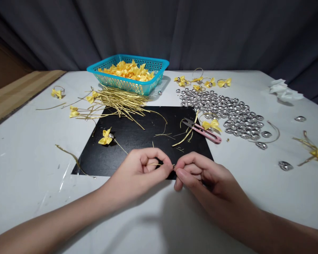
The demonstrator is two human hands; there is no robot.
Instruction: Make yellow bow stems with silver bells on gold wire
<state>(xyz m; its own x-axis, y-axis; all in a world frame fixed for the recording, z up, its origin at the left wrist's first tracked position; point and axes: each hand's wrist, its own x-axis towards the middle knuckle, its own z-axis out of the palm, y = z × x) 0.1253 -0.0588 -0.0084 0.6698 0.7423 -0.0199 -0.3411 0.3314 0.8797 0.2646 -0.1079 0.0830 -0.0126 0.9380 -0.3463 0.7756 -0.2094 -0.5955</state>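
Note:
My left hand (145, 169) is closed in a pinch on a thin gold cord (155, 164), near the front edge of a black mat (135, 139). Fingertip to fingertip with it, my right hand (209, 180) pinches at the tip of the same cord; that tip is mostly hidden. A yellow ribbon bow (105, 137) with a silver bead (111, 135) lies on the mat's left side. From it a cord runs behind my left hand, apparently the one I hold. Pink-handled thread snips (208, 134) rest across the mat's right edge, beside loose cord pieces.
A blue basket (156, 82) of yellow bows stands at the back, with a pile of gold cords (122, 100) before it. Silver beads (217, 104) spread at right. Finished-looking bow loops (210, 83) lie behind them. Crumpled white tissue (284, 91) sits far right.

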